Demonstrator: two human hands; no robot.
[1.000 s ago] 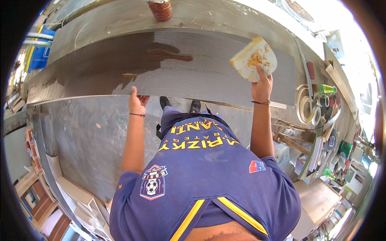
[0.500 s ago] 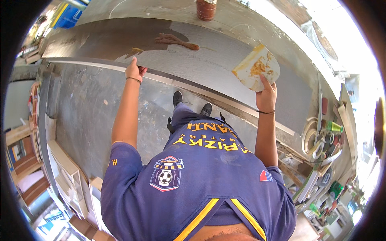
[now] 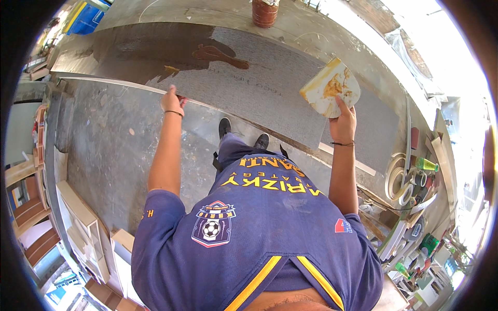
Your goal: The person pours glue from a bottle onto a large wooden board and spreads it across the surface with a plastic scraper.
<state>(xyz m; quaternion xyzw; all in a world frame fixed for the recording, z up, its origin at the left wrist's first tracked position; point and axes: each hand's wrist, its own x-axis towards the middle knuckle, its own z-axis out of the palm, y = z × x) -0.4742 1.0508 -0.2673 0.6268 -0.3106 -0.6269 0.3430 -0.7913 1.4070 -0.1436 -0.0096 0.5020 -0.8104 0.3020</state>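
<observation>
Reading from the left, we find the left hand (image 3: pixel 174 101) pinching the near edge of a thin grey sheet (image 3: pixel 223 85), thumb uppermost, left forearm (image 3: pixel 167 145) reaching forward. We judge the sheet, lying on the surface (image 3: pixel 228 15), stiff but flexible along its length, best held at dry edges; its brown coating (image 3: pixel 171 49) looks slippery. Rightward, the right hand (image 3: pixel 343 119) grips a smeared whitish spreader (image 3: pixel 322 93), presumably light, by its near edge, right forearm (image 3: pixel 343 179) extended.

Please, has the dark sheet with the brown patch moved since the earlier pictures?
Yes, the sheet moved left: against the red-brown can, its brown patch now lies farther left.
</observation>
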